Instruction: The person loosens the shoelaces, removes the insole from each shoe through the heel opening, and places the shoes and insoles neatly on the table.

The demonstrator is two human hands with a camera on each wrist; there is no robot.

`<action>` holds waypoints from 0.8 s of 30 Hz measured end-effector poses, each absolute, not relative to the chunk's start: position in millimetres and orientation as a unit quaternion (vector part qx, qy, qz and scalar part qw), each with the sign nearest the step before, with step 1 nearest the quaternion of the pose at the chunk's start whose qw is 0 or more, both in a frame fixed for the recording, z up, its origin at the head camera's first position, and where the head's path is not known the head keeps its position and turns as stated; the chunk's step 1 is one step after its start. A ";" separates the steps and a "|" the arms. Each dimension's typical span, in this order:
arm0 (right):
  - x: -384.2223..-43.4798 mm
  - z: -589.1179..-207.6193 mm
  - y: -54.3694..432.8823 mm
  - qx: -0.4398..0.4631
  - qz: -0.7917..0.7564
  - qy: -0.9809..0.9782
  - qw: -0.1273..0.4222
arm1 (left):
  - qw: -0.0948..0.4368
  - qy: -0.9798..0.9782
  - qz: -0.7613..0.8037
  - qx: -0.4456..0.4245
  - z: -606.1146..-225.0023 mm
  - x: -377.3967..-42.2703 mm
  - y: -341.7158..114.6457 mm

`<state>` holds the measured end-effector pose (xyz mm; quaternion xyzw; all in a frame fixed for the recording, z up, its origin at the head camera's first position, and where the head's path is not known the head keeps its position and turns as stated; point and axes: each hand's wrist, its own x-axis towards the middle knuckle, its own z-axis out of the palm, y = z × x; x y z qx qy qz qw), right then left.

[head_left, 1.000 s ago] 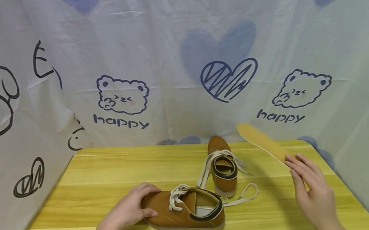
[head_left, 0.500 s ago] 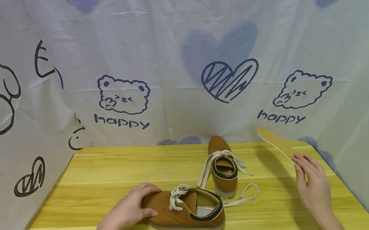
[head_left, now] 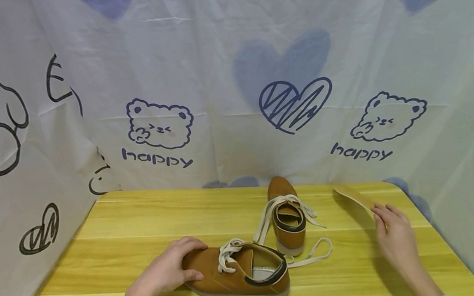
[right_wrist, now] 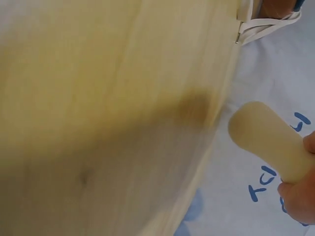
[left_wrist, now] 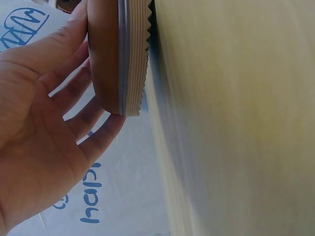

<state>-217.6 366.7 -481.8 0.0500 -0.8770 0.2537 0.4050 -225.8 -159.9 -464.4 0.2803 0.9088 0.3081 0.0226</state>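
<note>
A brown shoe (head_left: pixel 218 276) with cream laces lies sideways at the front of the table, its toe to the left. My left hand (head_left: pixel 167 269) grips that toe, thumb on the near side and fingers over the far side; the left wrist view shows the ridged sole (left_wrist: pixel 134 59) just above the wood. Over the table's right side, my right hand (head_left: pixel 397 236) pinches one end of a thin tan insole (head_left: pixel 353 197). The insole's other end points to the far left, and in the right wrist view its rounded end (right_wrist: pixel 253 128) shows clear of the tabletop.
A second brown shoe (head_left: pixel 291 239) stands behind the first, toe toward the back, with loose laces (head_left: pixel 313 258) trailing on the yellow wood-grain table (head_left: pixel 138 222). A white printed cloth (head_left: pixel 217 70) hangs behind the table and along its sides.
My right hand has lowered the insole toward the tabletop and tilted it flatter, its far end moving right and down. The left hand and both shoes have stayed in place.
</note>
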 end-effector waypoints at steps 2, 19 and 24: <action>-219.4 -484.2 367.1 0.057 0.242 -0.886 0.392 | 0.024 0.909 0.309 0.279 -465.4 -226.1 -159.5; -219.5 -486.9 361.7 0.063 0.178 -0.966 0.175 | 0.028 0.909 0.309 0.279 -468.1 -228.4 -160.7; -220.7 -489.1 359.9 0.075 0.175 -0.971 0.143 | 0.028 0.909 0.310 0.278 -467.8 -228.2 -160.3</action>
